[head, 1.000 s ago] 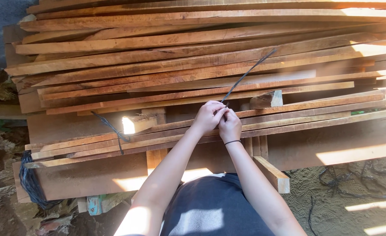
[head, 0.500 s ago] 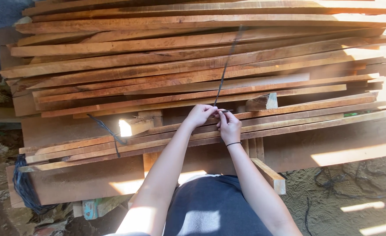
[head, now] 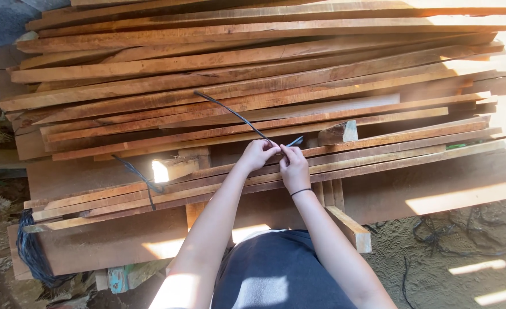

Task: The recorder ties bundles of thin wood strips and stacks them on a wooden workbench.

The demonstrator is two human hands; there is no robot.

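Pinching a black strap (head: 230,112), both the left hand (head: 257,154) and right hand (head: 295,169) rest over stacked planks (head: 264,63) above sandy ground (head: 465,257).

Both hands meet over the near edge of the plank stack (head: 253,86), left hand (head: 257,154) just left of right hand (head: 293,169), a strap (head: 230,112) running up-left from them across the planks; a small block (head: 338,133) lies just right

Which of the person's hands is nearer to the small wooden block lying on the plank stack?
The right hand. It is just below and left of the small wooden block, gripping the dark strap. The left hand holds the same strap further left, beyond the right hand.
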